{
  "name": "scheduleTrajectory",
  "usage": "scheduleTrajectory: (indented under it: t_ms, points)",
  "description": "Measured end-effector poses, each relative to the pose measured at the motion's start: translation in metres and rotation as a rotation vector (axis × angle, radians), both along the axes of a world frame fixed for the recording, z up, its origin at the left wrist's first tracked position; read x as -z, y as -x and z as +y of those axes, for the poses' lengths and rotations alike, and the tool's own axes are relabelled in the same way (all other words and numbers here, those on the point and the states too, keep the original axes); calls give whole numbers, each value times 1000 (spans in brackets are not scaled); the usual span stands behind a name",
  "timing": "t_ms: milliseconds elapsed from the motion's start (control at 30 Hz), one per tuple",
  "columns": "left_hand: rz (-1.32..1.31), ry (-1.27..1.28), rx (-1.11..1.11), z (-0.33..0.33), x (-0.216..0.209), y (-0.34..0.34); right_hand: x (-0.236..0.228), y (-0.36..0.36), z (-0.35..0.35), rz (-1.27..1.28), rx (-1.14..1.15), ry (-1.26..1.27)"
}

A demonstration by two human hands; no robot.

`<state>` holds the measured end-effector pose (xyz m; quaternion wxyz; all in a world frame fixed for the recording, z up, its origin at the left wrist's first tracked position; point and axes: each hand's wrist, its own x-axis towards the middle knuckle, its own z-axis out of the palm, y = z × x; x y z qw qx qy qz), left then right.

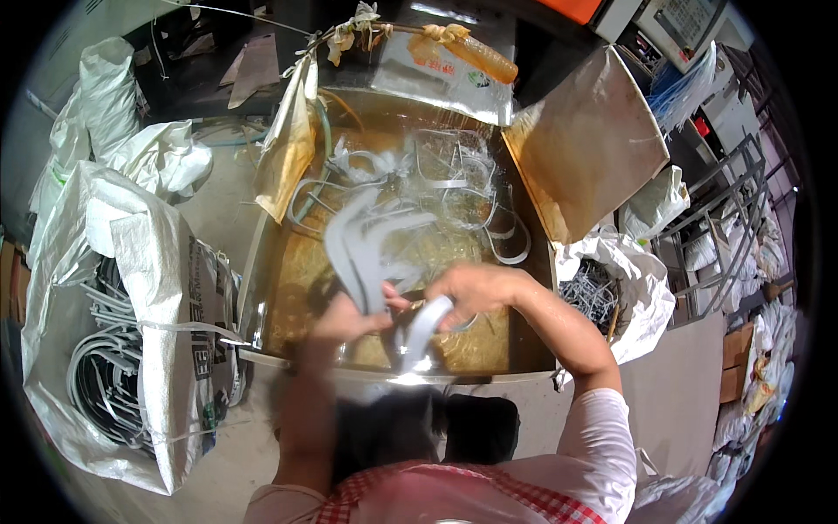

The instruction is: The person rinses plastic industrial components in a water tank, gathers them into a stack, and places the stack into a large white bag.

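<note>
Both hands work over a metal tank (249, 293) of brownish water. My left hand (351, 318) is closed round the lower ends of several curved grey strips (349, 249), which fan upward above the water and are blurred by motion. To its right, my right hand (471, 290) grips a pale grey strip (425, 328) that hangs down over the tank's near edge. More looped pale strips (449, 183) lie in the water at the far side, some partly under the surface.
At the left stands a white woven sack (157, 262) filled with coiled strips (109, 349). Another white sack (650, 293) with small grey pieces (591, 290) sits right of the tank. A stained board (594, 140) leans at the tank's far right corner, and stained cloth (295, 144) hangs at the far left.
</note>
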<state>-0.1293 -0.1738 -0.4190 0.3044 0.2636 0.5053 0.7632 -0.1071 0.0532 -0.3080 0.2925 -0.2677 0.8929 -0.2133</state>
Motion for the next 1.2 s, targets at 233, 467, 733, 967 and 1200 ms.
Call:
scheduleTrajectory:
  t_ms: [233, 467, 733, 967, 1200]
  points:
    - [-351, -124, 227, 13, 4, -22, 45, 23, 6, 793, 240, 131]
    - [-422, -181, 334, 16, -10, -28, 58, 35, -2, 603, 113, 325]
    - [-551, -164, 244, 12, -17, -32, 69, 37, -3, 136, 164, 56]
    - [-580, -99, -65, 6, 11, -18, 109, 31, 4, 39, 428, 324]
    - [4, 158, -427, 40, 4, -7, 135, 40, 50, -11, 1072, 568]
